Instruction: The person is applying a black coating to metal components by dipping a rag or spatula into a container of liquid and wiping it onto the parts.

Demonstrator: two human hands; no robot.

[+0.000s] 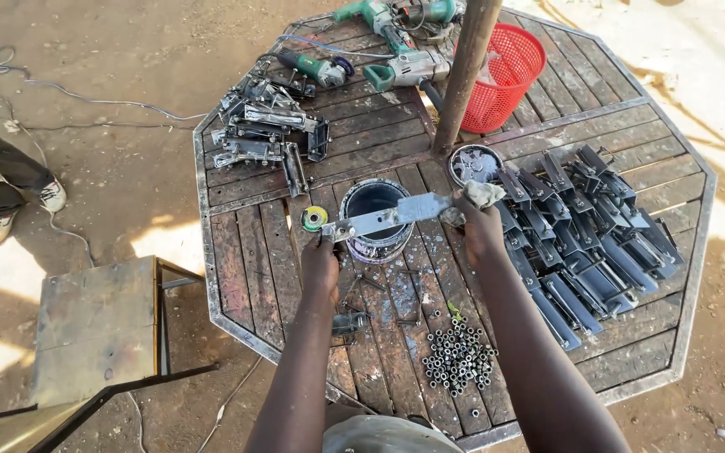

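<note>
The left hand (320,267) is pinching one end of a flat metal bracket (388,218) over the open paint can (373,220) while the right hand (478,225), fingers closed on a rag (482,194), is steadying the other end; a slip could drop it into the paint.

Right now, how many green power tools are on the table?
3: one angle grinder at the table's upper left, two tools beside the pole. More may be hidden beyond.
</note>
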